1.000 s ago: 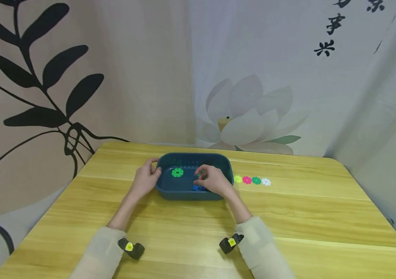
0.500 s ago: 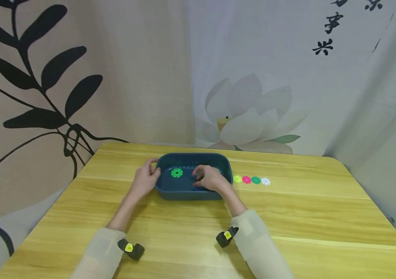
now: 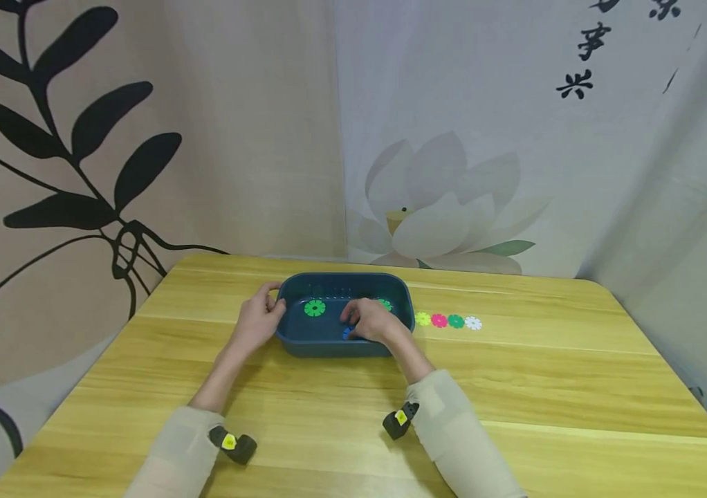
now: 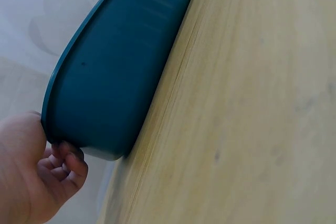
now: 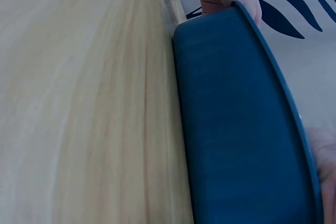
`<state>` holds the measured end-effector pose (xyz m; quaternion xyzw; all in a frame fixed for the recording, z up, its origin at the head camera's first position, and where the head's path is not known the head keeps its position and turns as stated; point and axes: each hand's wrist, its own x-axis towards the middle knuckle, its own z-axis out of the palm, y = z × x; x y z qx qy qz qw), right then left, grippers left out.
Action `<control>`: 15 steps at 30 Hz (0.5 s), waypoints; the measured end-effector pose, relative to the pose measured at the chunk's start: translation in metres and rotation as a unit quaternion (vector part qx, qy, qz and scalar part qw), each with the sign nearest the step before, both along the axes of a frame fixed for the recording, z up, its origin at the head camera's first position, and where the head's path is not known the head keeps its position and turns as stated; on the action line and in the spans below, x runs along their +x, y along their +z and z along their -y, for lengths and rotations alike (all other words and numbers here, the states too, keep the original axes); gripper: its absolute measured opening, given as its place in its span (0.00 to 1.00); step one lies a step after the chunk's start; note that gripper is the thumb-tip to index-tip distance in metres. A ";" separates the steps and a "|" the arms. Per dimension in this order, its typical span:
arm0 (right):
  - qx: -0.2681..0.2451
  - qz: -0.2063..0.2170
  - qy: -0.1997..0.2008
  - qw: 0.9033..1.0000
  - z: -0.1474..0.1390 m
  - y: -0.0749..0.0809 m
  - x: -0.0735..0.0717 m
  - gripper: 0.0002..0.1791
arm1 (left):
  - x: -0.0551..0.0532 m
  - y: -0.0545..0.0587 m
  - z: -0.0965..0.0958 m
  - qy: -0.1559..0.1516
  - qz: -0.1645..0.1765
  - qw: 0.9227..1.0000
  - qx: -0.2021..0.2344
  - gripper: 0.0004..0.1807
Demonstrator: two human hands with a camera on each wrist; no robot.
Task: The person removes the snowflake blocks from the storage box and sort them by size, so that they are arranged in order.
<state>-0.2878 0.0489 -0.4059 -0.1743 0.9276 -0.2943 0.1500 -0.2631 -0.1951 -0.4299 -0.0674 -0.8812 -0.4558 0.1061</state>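
Note:
A dark blue-green plastic basin (image 3: 328,349) stands on the wooden table. My left hand (image 3: 258,319) grips its left end, thumb at the rim and fingers curled against the outer wall, as the left wrist view shows. My right hand (image 3: 373,321) reaches down inside the basin's right half, fingers bent. At its thumb and fingertips is a blue flower-shaped disc (image 3: 347,333), partly covered; I cannot tell if it is pinched. A green notched disc (image 3: 315,308) lies on the basin floor to the left, and another green disc (image 3: 384,304) shows behind the right hand.
Right of the basin, a row of flower-shaped discs lies on the table (image 3: 515,387): yellow (image 3: 423,319), pink (image 3: 439,321), green (image 3: 456,321) and white (image 3: 473,323). A printed curtain (image 3: 266,138) hangs behind the table's far edge.
My right hand has moved slightly left and lower in the basin, to the blue disc, uncovering the green disc behind it. The left hand keeps its hold on the basin.

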 end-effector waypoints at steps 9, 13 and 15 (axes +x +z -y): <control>-0.017 0.002 0.022 1.000 -0.002 -0.003 0.000 0.03 | -0.001 -0.002 0.000 0.003 -0.004 1.000 -0.003 0.22; -0.045 -0.009 0.039 0.998 -0.005 -0.004 0.001 0.02 | -0.001 -0.002 0.000 0.004 -0.004 1.000 -0.005 0.22; -0.054 -0.013 0.037 0.998 -0.006 -0.003 0.001 0.04 | -0.001 -0.001 0.000 0.004 -0.004 1.000 -0.005 0.22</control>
